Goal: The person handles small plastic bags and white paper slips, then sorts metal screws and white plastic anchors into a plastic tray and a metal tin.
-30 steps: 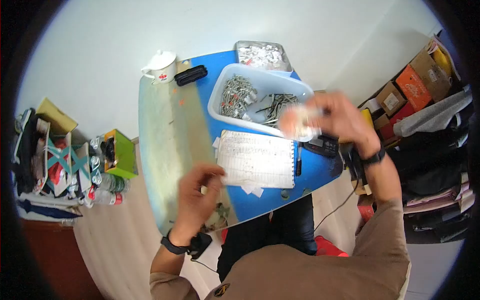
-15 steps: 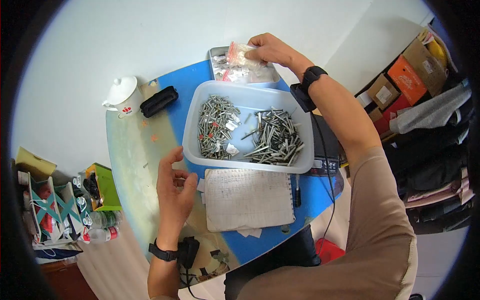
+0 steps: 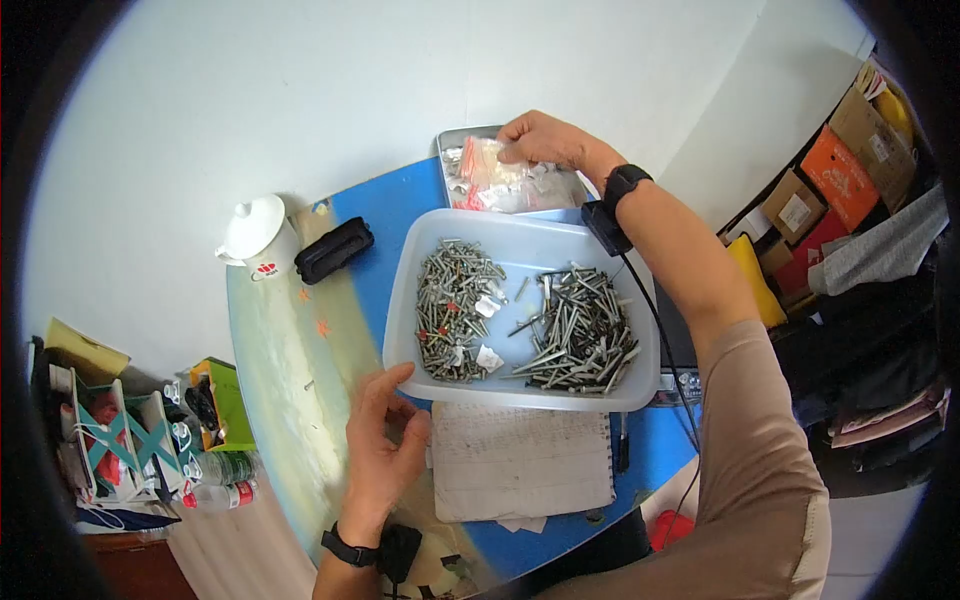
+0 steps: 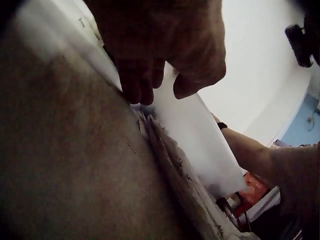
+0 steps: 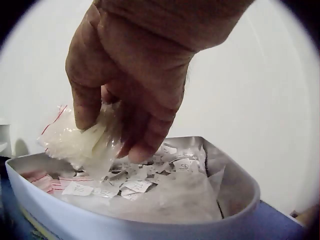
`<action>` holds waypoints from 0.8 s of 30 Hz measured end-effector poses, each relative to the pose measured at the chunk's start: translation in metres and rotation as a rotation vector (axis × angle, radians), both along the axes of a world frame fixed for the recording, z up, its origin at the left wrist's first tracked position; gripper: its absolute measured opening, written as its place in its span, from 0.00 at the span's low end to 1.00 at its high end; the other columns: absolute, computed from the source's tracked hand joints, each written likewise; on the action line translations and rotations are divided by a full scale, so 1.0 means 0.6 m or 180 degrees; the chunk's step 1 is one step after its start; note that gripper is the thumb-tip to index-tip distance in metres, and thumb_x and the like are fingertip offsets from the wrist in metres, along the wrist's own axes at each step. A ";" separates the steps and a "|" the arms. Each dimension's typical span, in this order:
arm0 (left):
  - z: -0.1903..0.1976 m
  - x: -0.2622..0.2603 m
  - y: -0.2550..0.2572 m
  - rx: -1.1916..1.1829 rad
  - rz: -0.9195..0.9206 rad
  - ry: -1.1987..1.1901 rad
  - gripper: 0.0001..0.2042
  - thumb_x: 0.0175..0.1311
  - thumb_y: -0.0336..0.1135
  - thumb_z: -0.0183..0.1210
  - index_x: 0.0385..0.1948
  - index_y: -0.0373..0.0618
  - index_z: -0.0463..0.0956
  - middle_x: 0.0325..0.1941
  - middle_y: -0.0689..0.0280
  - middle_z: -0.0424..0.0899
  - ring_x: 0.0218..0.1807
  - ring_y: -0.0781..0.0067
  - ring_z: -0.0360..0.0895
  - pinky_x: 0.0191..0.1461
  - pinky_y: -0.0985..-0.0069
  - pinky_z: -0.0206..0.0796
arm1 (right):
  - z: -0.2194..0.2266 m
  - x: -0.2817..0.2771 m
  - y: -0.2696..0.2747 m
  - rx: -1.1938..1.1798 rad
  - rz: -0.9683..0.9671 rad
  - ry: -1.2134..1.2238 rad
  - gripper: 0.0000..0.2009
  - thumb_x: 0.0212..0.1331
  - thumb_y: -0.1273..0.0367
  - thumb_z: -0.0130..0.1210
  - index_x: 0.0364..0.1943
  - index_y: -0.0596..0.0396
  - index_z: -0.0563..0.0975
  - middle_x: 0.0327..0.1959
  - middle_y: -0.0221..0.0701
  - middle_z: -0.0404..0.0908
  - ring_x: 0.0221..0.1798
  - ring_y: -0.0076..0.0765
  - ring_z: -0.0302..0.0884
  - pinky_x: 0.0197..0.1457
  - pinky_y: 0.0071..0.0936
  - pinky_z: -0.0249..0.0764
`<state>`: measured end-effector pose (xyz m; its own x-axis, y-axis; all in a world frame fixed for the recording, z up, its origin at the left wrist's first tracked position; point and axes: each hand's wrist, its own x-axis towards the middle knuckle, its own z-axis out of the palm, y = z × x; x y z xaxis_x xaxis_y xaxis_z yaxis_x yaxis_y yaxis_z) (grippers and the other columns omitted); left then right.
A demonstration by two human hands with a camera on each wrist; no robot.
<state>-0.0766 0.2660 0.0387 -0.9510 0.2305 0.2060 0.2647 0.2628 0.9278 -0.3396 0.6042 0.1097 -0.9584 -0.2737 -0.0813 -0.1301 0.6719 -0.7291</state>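
My right hand (image 3: 545, 138) pinches a clear zip bag (image 5: 75, 142) with a red-striped seal and pale contents. It holds the bag low over a metal tin (image 5: 145, 227) at the back of the table. Inside the tin lie small handwritten paper slips (image 5: 135, 186) and more clear bags (image 5: 170, 202). My left hand (image 3: 382, 445) is empty, fingers loosely bent, at the front left corner of a translucent plastic bin (image 3: 520, 400). Within the bin, short screws (image 3: 455, 290) are heaped on the left and longer ones (image 3: 580, 335) on the right.
A lined spiral notebook (image 3: 520, 470) lies in front of the bin, with a pen (image 3: 623, 445) on its right. A white lidded mug (image 3: 258, 235) and a black case (image 3: 335, 250) stand at the back left. A cable (image 3: 665, 340) hangs from the right wrist camera.
My right hand has gone from the front right of the bin back to the tin, carrying the bag, then lowered it. My left hand has shifted from beside the notebook to the bin's corner.
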 end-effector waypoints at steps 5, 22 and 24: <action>-0.002 -0.001 -0.005 0.0076 -0.0049 -0.0110 0.25 0.53 0.16 0.56 0.56 0.41 0.72 0.47 0.62 0.74 0.35 0.76 0.77 0.39 0.80 0.71 | -0.002 0.009 -0.016 0.0429 0.0410 0.0014 0.06 0.50 0.68 0.63 0.28 0.57 0.82 0.21 0.19 0.75 0.26 0.20 0.68 0.30 0.24 0.66; -0.004 0.003 -0.015 0.0091 -0.0323 -0.0144 0.28 0.51 0.16 0.57 0.58 0.44 0.69 0.49 0.61 0.74 0.36 0.73 0.77 0.39 0.78 0.72 | -0.017 0.026 -0.058 0.1412 0.1178 -0.0804 0.12 0.43 0.72 0.57 0.34 0.61 0.80 0.23 0.36 0.78 0.28 0.32 0.72 0.32 0.34 0.67; -0.007 0.005 -0.014 0.0120 -0.0328 -0.0160 0.28 0.51 0.16 0.58 0.58 0.44 0.69 0.49 0.61 0.74 0.36 0.73 0.77 0.39 0.78 0.72 | -0.005 0.038 -0.069 0.1572 0.1259 -0.0540 0.13 0.43 0.71 0.57 0.35 0.62 0.80 0.24 0.37 0.79 0.29 0.33 0.73 0.33 0.34 0.68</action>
